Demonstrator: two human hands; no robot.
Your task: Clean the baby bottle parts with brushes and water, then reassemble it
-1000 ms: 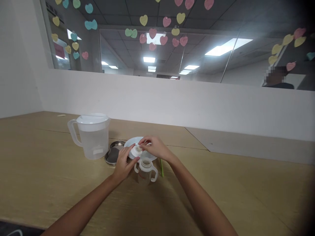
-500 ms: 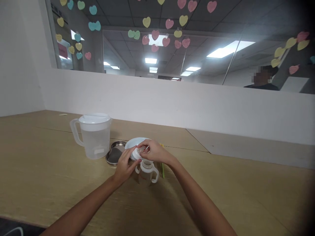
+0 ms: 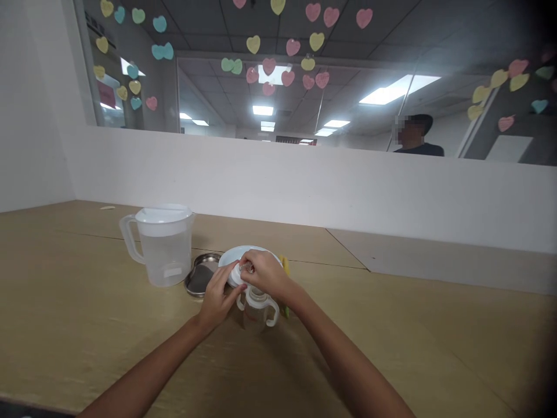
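My left hand [image 3: 216, 299] grips a white bottle collar [image 3: 235, 275] between thumb and fingers. Pinched in my right hand [image 3: 266, 273] is a clear bottle nipple [image 3: 248, 266], its lower part at the collar. Whether it is seated in the ring I cannot tell. Just below both hands, a clear baby bottle [image 3: 255, 316] with two white side handles stands upright on the table, its mouth uncovered. Behind the hands lies a white plate [image 3: 230, 253], partly hidden by them.
A translucent lidded pitcher [image 3: 167, 249] stands at the left, beside a kidney-shaped metal tray [image 3: 201, 278]. Something yellow-green [image 3: 285, 267] lies right of the plate, partly covered by my right arm. A wall with a window backs the wooden table [image 3: 391, 348]; a person [image 3: 420, 139] shows in the glass.
My right fingers have closed further over the nipple, hiding more of it, and sit nearer the collar. The view has shifted slightly. The person in the glass has moved left.
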